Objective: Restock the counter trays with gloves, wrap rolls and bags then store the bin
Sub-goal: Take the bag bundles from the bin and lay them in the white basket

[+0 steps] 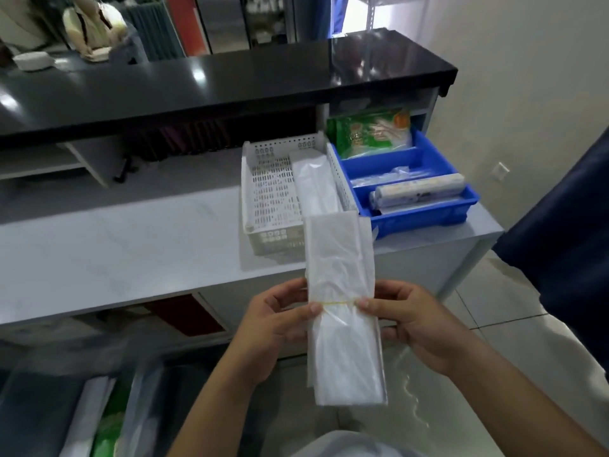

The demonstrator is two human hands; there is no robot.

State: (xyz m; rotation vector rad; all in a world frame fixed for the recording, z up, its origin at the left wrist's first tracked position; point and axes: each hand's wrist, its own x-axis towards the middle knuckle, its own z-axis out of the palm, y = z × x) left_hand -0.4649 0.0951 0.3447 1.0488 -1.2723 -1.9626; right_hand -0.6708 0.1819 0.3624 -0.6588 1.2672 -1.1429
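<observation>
A long bundle of white plastic bags, tied with a yellow rubber band, stands upright in front of the counter. My left hand grips its left edge at the band and my right hand grips the right edge. Behind it a white perforated tray on the counter holds another white bag bundle along its right side. To the right a blue divided tray holds green glove packs at the back and wrap rolls in front.
A bin at the lower left on the floor holds more packs, blurred. A black raised ledge runs behind the white counter. A dark blue chair stands at the right. Tiled floor lies below.
</observation>
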